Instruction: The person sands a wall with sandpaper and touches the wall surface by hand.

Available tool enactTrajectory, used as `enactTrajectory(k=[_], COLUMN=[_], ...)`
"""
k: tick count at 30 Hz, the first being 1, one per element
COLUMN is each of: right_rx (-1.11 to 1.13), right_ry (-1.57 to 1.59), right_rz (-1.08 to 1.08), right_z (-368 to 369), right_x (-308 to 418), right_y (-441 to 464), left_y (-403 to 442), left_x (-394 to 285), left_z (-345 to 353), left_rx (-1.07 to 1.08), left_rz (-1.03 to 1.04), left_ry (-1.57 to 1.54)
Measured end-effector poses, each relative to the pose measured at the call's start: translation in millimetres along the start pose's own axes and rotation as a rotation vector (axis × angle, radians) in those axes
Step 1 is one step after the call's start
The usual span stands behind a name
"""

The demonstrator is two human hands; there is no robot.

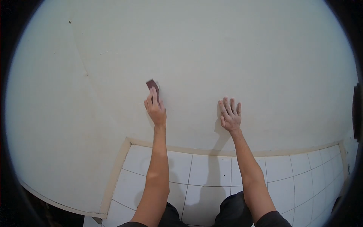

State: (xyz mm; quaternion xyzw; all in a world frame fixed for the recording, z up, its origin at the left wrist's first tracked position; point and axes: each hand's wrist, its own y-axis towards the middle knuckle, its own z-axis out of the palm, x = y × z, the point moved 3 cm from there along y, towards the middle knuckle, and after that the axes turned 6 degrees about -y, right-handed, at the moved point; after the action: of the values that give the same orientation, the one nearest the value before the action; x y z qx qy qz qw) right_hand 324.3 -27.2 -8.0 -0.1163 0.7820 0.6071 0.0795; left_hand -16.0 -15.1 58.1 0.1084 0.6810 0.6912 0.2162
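Note:
My left hand (155,109) is closed on a folded, dark reddish-brown piece of sandpaper (152,84), pressed against the pale wall (196,68). The index finger lies along the sandpaper's face, and a lighter edge shows at its right side. To the right, my right hand (230,115) rests with its palm toward the wall, fingers spread and stretched upward, holding nothing. Whitish dust covers the back of that hand and its fingers.
Below the wall runs a beige baseboard (181,149), bordering a white tiled floor (204,172). The wall has a small dark hole (69,22) at upper left and a faint crack below it. A dark object (356,113) stands at the right edge.

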Motion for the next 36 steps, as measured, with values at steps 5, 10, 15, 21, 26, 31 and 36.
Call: enactTrajectory(k=[5, 10, 15, 21, 26, 31, 36], right_rx=[0.022, 0.011, 0.003, -0.036, -0.028, -0.017, -0.036], right_ry=[-0.009, -0.015, -0.014, -0.016, -0.029, -0.013, -0.031], right_rz=[0.008, 0.009, 0.001, -0.009, -0.014, -0.005, -0.008], right_z=[2.8, 3.4, -7.7, -8.3, -8.8, -8.2, -9.9], right_x=[1.2, -2.8, -0.7, 0.9, 2.5, 0.9, 4.3], right_y=[-3.7, -7.6, -6.9, -6.3, -7.3, -8.9, -7.9], left_y=[-21.2, 33.2, 5.5, 3.4, 34.2, -22.4, -9.4], left_x=[-7.6, -29.1, -6.1, -26.9, -35.6, -2.8, -29.3], left_z=[-6.1, -4.0, -14.5, -2.2, -5.6, -7.4, -6.1], left_rx=[0.149, 0.180, 0.084, 0.156, 0.112, 0.132, 0.198], left_rz=[0.191, 0.190, 0.057, 0.235, 0.091, 0.173, 0.386], left_ry=[-0.074, -0.037, -0.006, 0.088, 0.006, 0.006, -0.009])
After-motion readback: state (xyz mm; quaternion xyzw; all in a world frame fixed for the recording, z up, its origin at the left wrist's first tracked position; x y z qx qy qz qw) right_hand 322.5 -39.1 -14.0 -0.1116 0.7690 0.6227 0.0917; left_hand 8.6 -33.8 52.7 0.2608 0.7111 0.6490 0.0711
